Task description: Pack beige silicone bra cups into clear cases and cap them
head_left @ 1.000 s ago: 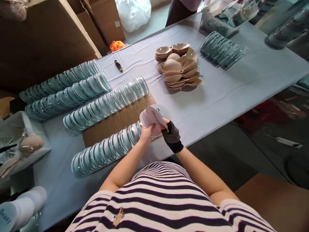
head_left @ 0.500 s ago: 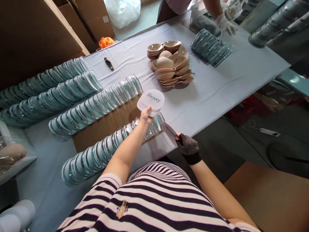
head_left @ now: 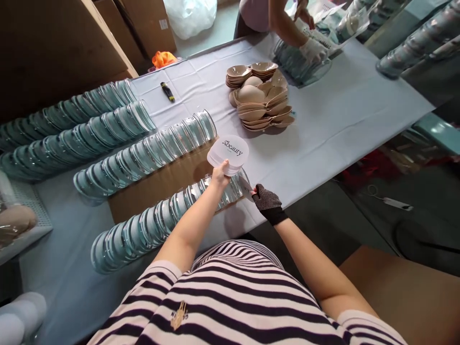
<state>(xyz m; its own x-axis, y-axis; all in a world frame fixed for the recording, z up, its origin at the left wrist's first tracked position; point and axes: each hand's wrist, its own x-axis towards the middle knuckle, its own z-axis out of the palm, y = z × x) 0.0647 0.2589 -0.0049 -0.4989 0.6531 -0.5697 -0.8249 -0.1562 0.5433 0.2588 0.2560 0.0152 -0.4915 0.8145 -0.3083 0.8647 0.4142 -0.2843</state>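
My bare left hand (head_left: 220,173) grips a stack of round white cards (head_left: 230,151) printed with "Sbeauty", its thumb on top. In a black dotted glove, my right hand (head_left: 265,197) pinches a single card (head_left: 246,188) at its edge, tilted beside the end of the nearest row of clear plastic containers (head_left: 143,223). A second row of clear containers (head_left: 147,155) lies just beyond, with brown cardboard (head_left: 161,184) between the two. Past my hands, a pile of beige bra cups (head_left: 257,98) rests on the table.
Two more container rows (head_left: 79,132) lie at the far left. A black-and-yellow cutter (head_left: 167,92) is on the white-covered table (head_left: 341,124). Across it, a co-worker's gloved hand (head_left: 313,51) touches clear containers (head_left: 298,64). A white basket (head_left: 36,215) stands at left; a cardboard box (head_left: 398,292) at lower right.
My right hand has moved up and left with its card, toward the near row's end. My left hand still holds the stack. The co-worker's hand has moved left onto the clear containers.
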